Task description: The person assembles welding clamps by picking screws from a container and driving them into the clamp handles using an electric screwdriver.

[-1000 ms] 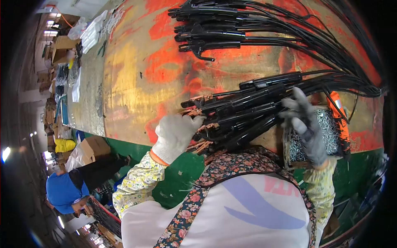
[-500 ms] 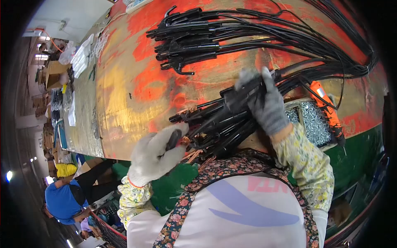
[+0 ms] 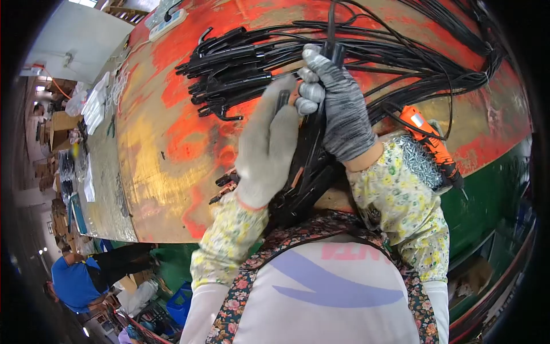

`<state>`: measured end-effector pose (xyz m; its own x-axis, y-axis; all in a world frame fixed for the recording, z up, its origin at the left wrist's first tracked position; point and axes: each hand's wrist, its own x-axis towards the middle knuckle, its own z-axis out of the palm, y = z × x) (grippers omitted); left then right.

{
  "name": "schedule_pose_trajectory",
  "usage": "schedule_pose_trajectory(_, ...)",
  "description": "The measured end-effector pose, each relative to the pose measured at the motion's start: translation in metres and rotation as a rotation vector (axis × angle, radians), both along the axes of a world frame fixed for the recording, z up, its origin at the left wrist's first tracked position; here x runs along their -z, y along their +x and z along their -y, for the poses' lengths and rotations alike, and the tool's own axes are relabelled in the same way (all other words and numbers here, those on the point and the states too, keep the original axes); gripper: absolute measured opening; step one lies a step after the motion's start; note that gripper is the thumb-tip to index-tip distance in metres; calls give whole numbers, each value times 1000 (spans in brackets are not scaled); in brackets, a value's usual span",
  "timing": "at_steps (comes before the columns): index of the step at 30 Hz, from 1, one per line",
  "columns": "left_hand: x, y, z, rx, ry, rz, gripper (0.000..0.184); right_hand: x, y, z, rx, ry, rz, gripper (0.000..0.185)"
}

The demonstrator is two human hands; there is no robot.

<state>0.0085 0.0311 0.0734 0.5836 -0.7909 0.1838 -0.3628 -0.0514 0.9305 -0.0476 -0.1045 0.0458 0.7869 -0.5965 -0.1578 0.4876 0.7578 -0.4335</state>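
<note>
Steadying a black handle (image 3: pixel 338 55) seems the step in hand: the right hand (image 3: pixel 344 112) is wrapped around it; the left hand (image 3: pixel 266 149), beside that grip, pinches a small black piece (image 3: pixel 282 101). The next move seemingly needs a firm hold.

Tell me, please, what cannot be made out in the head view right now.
All in the head view:
- Dark piece in the left hand: full shape, covered by that hand.
- Black handle: its middle, behind the right hand.
- Screws: some, behind the right sleeve.
- Label on the orange tool: too small to read.
</note>
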Motion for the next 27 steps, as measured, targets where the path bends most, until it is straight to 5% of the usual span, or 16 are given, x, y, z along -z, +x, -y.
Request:
schedule_pose_trajectory(4, 18, -7, 29, -2, -205, 109, 43, 1, -11, 10, 54, -2, -20, 9)
schedule_pose_trajectory(10, 14, -25, 27, 11, -166, 40, 45, -12, -11, 19, 120, -133, -210, 9)
schedule_pose_trajectory(18, 7, -23, 41, -17, -234, 1, 39, -8, -8, 22, 220, -41, -58, 9)
schedule_pose_trajectory(22, 9, -29, 36, 36, -217, 180, 32, -3, -14, 32, 141, -69, -107, 10)
schedule_pose_trajectory(24, 28, -23, 41, 87, -337, 269, 30, -3, -13, 30, 296, -244, -92, 9)
schedule_pose_trajectory(27, 44, -20, 39, 215, -216, 256, 53, -6, -9, 32, 512, -403, -92, 17)
